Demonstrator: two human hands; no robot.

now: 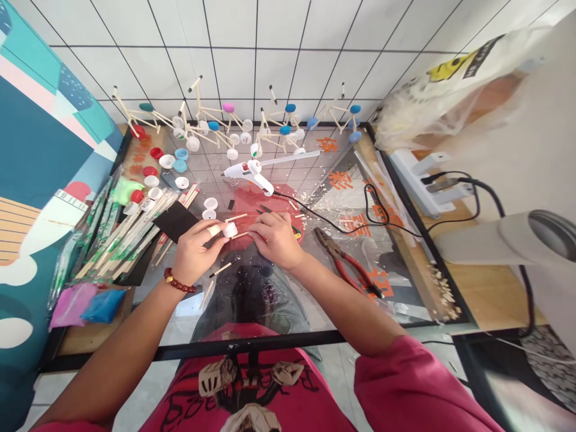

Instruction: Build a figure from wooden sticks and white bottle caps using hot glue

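My left hand [195, 249] is closed, with thumb and fingers pinching a white bottle cap [230, 230]. Between the fingertips of my right hand [278, 240] is a thin wooden stick [239, 235], whose far end reaches the cap; I cannot tell whether it is stuck on. Another short stick [236, 217] shows just above the cap. Partly under my right hand lies a tool with dark blades and a yellow handle [297, 233], probably scissors. A white glue gun [252, 174] with a clear glue stick rests beyond my hands. Nearer me lies a black-tipped stick [222, 268].
Stick figures with coloured caps [285, 129] stand along the back wall. Bundled sticks [130, 234] and loose caps [180, 165] are at left. Red-handled pliers [346, 264] lie at right, near the glue gun's cord [315, 219] and a power strip [418, 183].
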